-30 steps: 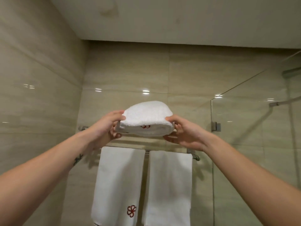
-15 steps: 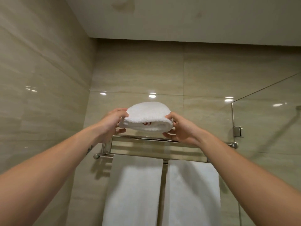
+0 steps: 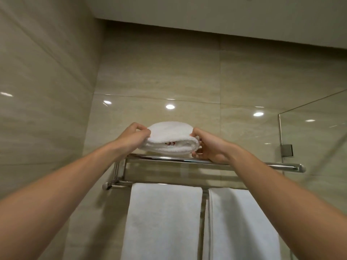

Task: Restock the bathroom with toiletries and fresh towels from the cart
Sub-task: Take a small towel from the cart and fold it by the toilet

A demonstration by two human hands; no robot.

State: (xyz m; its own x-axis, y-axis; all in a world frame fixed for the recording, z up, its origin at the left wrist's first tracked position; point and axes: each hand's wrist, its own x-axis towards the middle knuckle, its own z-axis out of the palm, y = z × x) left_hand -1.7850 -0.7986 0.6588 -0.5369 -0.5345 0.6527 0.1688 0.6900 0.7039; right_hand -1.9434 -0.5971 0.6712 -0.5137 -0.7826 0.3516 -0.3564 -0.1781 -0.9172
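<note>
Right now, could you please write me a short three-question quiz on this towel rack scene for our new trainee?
1. True or false: the left hand and the right hand both grip the folded towel.
2. How many hanging towels are draped from the chrome rack? A) one B) two C) three
3. Fill in: the glass panel stands on the person's ____ side.
Key: 1 true; 2 B; 3 right.
</note>
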